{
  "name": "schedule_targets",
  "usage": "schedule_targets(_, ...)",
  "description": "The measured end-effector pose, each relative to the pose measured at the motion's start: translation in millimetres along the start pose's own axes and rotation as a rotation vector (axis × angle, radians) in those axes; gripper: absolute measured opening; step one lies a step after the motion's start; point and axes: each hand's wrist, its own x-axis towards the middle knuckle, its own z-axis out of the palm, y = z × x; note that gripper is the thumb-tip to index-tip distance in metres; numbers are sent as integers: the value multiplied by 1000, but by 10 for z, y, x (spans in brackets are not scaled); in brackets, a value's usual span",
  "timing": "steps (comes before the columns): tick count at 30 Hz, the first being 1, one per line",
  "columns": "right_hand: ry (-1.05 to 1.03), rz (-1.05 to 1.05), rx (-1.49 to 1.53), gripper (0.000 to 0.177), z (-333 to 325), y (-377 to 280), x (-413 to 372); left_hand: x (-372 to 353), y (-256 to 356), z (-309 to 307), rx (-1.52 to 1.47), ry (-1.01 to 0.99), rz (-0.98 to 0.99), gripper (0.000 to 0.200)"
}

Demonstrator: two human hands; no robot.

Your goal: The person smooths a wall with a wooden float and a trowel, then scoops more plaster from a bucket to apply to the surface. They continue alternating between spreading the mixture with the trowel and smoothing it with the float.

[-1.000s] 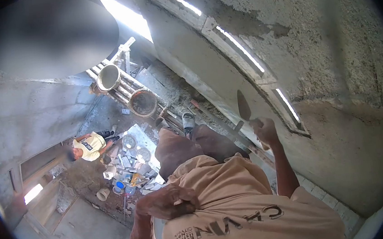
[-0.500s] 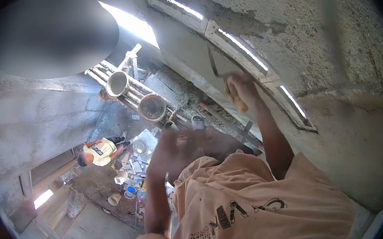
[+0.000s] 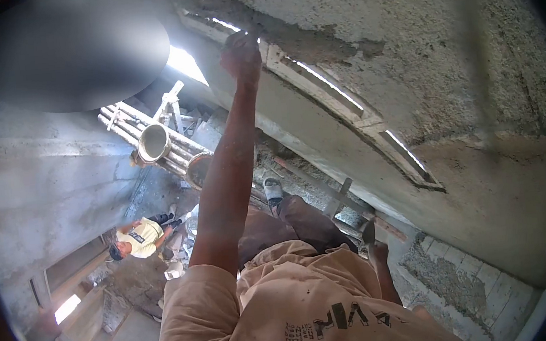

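Note:
My left arm stretches up to the wall, and my left hand (image 3: 242, 57) is at the upper part of the slotted window frame (image 3: 273, 58), its fingers curled. Whatever those fingers hold, if anything, is hidden. Down by my right side, my right hand (image 3: 377, 252) is closed around a trowel (image 3: 368, 231), whose blade points up and away from me. The hand hides most of the handle. Bright light comes through the narrow slots in the frame, and rough mortar (image 3: 312, 21) covers the wall beside it.
A scaffold of poles (image 3: 178, 140) carries a bucket (image 3: 154, 142) and a second round container (image 3: 199, 169), partly behind my arm. Far below, a person in a yellow shirt (image 3: 142, 238) is near rubble. Wooden pieces (image 3: 340, 197) lie near my legs.
My left hand has risen from in front of my body to the window frame. My right hand has dropped from the wall to my side with the trowel. The view has shifted slightly.

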Motion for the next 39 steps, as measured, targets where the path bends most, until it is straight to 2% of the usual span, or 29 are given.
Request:
schedule_targets(2,-182,-340,-484,35,205,716,-73,24,-63,66,-216,-44,-26,55)
schedule_targets(3,-252,-383,-537,36,239,885,-176,33,11,66,-79,-30,-34,53)
schedule_targets(5,-344,-339,-460,39,196,732,-260,17,149,43,21,2,25,51)
schedule_targets(9,-357,-266,-237,46,87,209,-192,-70,66,-89,34,63,129,41)
schedule_targets(12,-307,-368,-150,52,9,-217,49,-278,-182,-404,-433,9,52,34)
schedule_targets(13,-231,-464,-139,46,-25,-375,137,-399,-261,-577,-572,8,47,30)
schedule_targets(14,-266,-371,-50,42,-148,-622,189,-565,-292,-783,-699,22,47,27)
schedule_targets(16,-347,-176,102,36,-611,-1613,121,-811,-418,-1225,-799,211,-348,28)
schedule_targets(18,-395,-75,137,33,-762,-2130,140,-1054,-647,-1945,-589,350,-426,26)
schedule_targets(19,-448,-86,164,33,-744,-2116,264,-1148,-770,-2197,-501,401,-470,26)
schedule_targets(21,-520,-76,138,33,-665,-2081,514,-1286,-1493,-2980,-375,484,-411,28)
schedule_targets(22,-550,-68,131,34,-624,-2075,636,-1332,-1530,-3375,-327,609,-419,30)
schedule_targets(23,-538,-195,74,35,-639,-2137,708,-1366,-2106,-3855,-301,687,-215,30)
schedule_targets(24,-538,-186,51,36,-657,-2227,752,-1392,-1793,-4193,-393,731,-141,31)
schedule_targets(25,-536,-178,30,37,-689,-2321,786,-1331,-1710,-4674,-163,786,-288,31)
schedule_targets(26,-535,-169,13,38,-682,-2396,820,-1275,-1561,-4987,-296,880,-209,36)
schedule_targets(27,-547,-227,0,39,-643,-2355,953,-1318,-1665,-5519,-258,802,-117,51)
schedule_targets(29,-559,-235,-40,38,-679,-2455,1077,-1296,-1539,-6516,124,855,-102,60)
schedule_targets(32,-549,-284,-83,37,-605,-2570,1224,-1505,-1233,-7466,703,988,-185,42)
schedule_targets(34,-533,-279,-73,35,-596,-2741,1217,-1796,-1261,-7683,1168,895,-355,31)
schedule_targets(35,-529,-250,-56,35,-623,-2847,1124,-2002,-1371,-7641,1433,757,-450,26)
schedule_targets(37,-530,-199,-57,33,-608,-3061,936,-2544,-1791,-7345,1851,317,-550,21)
schedule_targets(38,-532,-177,-70,32,-562,-3105,896,-2854,-1973,-7031,1666,422,-636,21)
schedule_targets(39,-532,-154,-84,31,-526,-3114,888,-3320,-2435,-6899,1735,236,-640,18)
